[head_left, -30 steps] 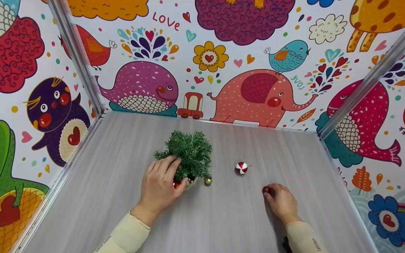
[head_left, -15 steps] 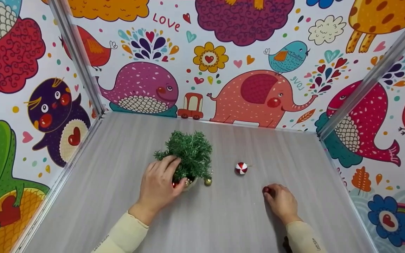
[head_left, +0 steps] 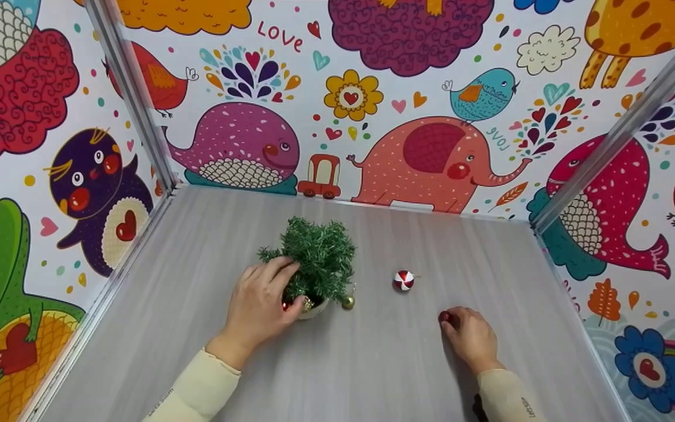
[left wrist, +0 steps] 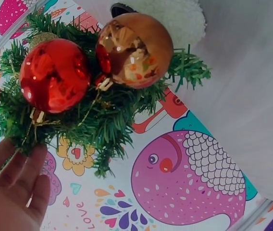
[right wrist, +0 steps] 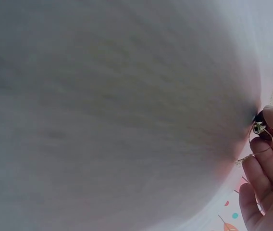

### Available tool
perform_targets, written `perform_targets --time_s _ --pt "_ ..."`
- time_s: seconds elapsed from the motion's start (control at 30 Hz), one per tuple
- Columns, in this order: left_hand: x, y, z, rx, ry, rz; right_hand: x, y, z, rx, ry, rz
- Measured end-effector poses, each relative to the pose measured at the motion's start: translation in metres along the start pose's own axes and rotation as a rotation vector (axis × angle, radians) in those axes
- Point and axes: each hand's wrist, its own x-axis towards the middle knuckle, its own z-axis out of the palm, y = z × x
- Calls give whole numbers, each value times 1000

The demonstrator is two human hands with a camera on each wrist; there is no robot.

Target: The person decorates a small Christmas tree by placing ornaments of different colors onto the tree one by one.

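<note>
"Where is the dark red ball point(head_left: 445, 316)?"
"At the fingertips of the right hand point(head_left: 471, 340), pinched by thumb and finger, which partly cover it. A gold cord point(right wrist: 242, 161) dangles from it. Whether it touches the tabletop point(head_left: 361, 375), I can't tell."
"And the left hand point(head_left: 261, 305)?"
"Against the left side of the small tree point(head_left: 320, 255), fingers loosely spread, touching branches. Greenery hides some fingertips; the left wrist view cuts off the thumb."

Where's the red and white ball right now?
In the head view, the red and white ball lies on the table right of the small tree, up and left of the right hand.
</note>
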Motion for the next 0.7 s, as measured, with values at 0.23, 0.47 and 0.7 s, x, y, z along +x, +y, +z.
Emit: perform_targets --time_s 0.23,0.47,0.7 --pt "1 -3 -6 -3 -33 -1 2 0 1 -8 12 -6" --pt "0 -7 -8 -17 -61 -3 2 -1 1 -10 18 0" --pt "0 -13 -10 -36 -70 1 2 -1 2 -22 21 1"
